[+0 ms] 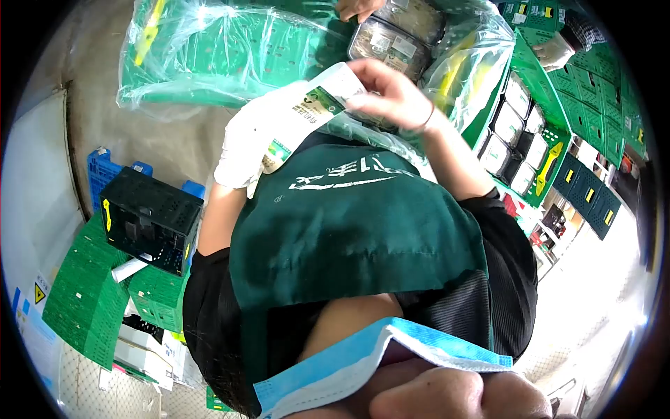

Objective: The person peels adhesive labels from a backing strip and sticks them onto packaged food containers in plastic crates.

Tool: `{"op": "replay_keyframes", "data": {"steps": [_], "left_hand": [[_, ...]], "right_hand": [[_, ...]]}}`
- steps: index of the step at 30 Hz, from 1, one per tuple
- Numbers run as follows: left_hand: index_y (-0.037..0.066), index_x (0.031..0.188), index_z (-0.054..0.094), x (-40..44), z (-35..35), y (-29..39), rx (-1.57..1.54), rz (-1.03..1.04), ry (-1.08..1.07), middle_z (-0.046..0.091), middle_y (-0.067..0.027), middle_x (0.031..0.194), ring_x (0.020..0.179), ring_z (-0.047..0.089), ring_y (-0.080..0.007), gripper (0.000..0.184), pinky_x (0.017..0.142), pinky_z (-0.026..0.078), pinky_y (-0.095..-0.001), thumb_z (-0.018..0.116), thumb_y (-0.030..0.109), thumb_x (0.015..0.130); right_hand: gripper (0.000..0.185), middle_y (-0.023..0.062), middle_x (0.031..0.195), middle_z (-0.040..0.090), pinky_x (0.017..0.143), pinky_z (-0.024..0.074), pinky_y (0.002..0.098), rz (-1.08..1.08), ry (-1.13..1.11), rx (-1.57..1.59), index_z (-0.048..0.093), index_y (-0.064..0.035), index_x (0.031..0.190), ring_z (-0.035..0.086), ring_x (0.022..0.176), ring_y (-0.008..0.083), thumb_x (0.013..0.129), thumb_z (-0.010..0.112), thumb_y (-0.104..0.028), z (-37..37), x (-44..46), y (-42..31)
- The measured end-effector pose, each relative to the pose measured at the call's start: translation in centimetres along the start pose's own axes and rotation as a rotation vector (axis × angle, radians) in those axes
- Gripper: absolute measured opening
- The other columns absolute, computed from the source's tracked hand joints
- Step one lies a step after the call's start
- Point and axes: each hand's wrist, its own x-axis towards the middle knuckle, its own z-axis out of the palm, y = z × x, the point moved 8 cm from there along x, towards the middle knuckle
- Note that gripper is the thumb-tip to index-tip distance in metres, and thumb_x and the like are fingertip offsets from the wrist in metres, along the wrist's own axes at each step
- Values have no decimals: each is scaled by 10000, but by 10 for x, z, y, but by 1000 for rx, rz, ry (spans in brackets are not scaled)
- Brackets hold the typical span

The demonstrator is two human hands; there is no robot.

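Note:
My left hand (241, 143), in a white glove, holds a white strip of printed labels (307, 115) with green pictures and dark lettering. The strip slants up across the front of my green apron. At its upper end, my bare right hand (398, 98) has thumb and fingers closed on the strip's edge. Just beyond lie dark trays of packed food with clear film and white labels (391, 49). They rest in a green crate lined with clear plastic (230, 56). The glove's fingers are partly hidden by the strip.
Another person's hand (359, 8) reaches to the trays. A gloved hand (555, 52) with a checked sleeve is at upper right. A green crate (551, 115) at right holds several film-covered trays. At left, a black crate (150, 216) stands by green crates (87, 286).

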Motion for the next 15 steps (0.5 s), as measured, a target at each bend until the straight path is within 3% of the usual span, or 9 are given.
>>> {"op": "replay_keyframes", "data": {"steps": [2, 6, 8, 9, 10, 12, 13, 14, 15], "left_hand": [[1, 1079, 508, 2, -8, -9, 585, -118, -72, 544, -89, 1046, 936, 507, -141, 344, 813, 398, -260, 542, 148, 769], [-8, 887, 566, 6, 30, 10, 369, 63, -24, 566, -64, 871, 815, 522, -127, 172, 734, 411, -244, 564, 80, 739], [5, 796, 593, 14, 36, 10, 731, 146, 13, 572, -88, 729, 683, 546, -148, 112, 637, 428, -263, 560, 95, 739], [9, 758, 575, 14, 32, -1, 672, -8, 68, 547, -105, 687, 660, 546, -191, 131, 599, 422, -276, 568, 137, 730], [17, 721, 574, 15, 47, -5, 1226, 260, -126, 549, -97, 671, 655, 553, -216, 143, 593, 432, -287, 568, 160, 721], [25, 712, 580, 9, 48, -1, 900, 342, -112, 553, -83, 660, 640, 554, -214, 125, 583, 439, -302, 561, 148, 714], [25, 712, 580, 8, 40, -4, 897, 339, -109, 553, -83, 660, 640, 554, -214, 125, 583, 439, -302, 561, 148, 714], [25, 733, 582, 3, 34, -2, 829, 431, -197, 562, -87, 682, 651, 557, -212, 114, 592, 443, -298, 567, 135, 705], [25, 754, 584, -3, 28, 3, 763, 522, -287, 571, -91, 704, 663, 561, -210, 113, 602, 447, -294, 572, 121, 695]], "right_hand": [[252, 117, 773, 552, 622, 436, 246, -172, 60, -608, 538, -19, 951, 541, 659, 177, 723, 613, -91, 10, -3, -36], [127, 133, 693, 567, 543, 447, 289, -143, 75, -426, 557, -18, 808, 573, 603, 253, 732, 583, -116, 25, -6, -37], [122, 132, 716, 583, 553, 460, 285, -144, 174, -370, 570, -39, 803, 587, 617, 245, 725, 590, -131, 19, -11, -34], [129, 127, 718, 589, 556, 465, 294, -97, 218, -511, 577, -54, 802, 590, 616, 243, 723, 591, -155, 8, -15, -33], [137, 122, 719, 594, 559, 470, 303, -49, 261, -653, 584, -69, 802, 592, 614, 240, 720, 591, -179, -6, -20, -31], [162, 99, 675, 594, 572, 466, 274, 135, 374, -1058, 587, -56, 843, 596, 608, 191, 728, 597, -169, -76, -12, -19], [147, 124, 753, 597, 575, 472, 299, 287, 398, -1114, 590, -57, 783, 594, 666, 215, 727, 578, -192, -122, -4, -7], [212, 165, 894, 572, 635, 471, 335, 250, 289, -1456, 552, -46, 853, 578, 777, 262, 720, 568, -210, -186, 11, 48], [331, 194, 1021, 518, 731, 448, 372, 397, 372, -1400, 481, -38, 971, 536, 898, 307, 714, 559, -232, -214, 21, 40]]}}
